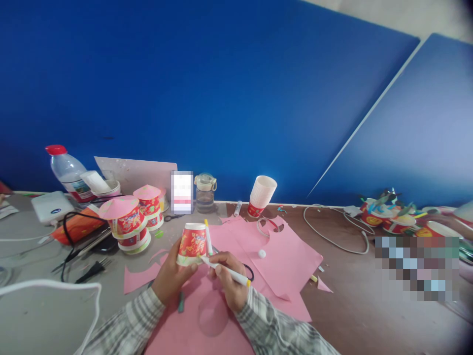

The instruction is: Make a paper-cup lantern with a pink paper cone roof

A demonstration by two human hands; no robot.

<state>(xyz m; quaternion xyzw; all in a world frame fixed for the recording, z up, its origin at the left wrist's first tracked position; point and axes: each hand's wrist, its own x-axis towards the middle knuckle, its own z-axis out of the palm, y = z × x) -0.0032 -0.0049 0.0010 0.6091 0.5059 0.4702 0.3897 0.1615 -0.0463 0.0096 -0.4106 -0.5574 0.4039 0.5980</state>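
Note:
My left hand (173,271) is wrapped round a red patterned paper cup (193,241), held upside down with its pale rim at the bottom. In my right hand (231,281) is a white marker (236,276) with a yellow end; its tip meets the cup near the rim. Behind the cup a second yellow-capped marker (209,236) shows. Sheets of pink paper (273,261) lie under and beyond my hands, some with rounded cut-outs. The black handle of what look like scissors (250,272) peeks out beside my right hand. A small white ball (262,254) rests on the paper.
Cup constructions with pink cone tops (123,222) stand at left, near a bottle (68,172) and black cables. A phone (182,192), a water jar (205,192) and stacked paper cups (263,195) line the blue partition (221,98). More cups (377,212) and another person's hand are at right.

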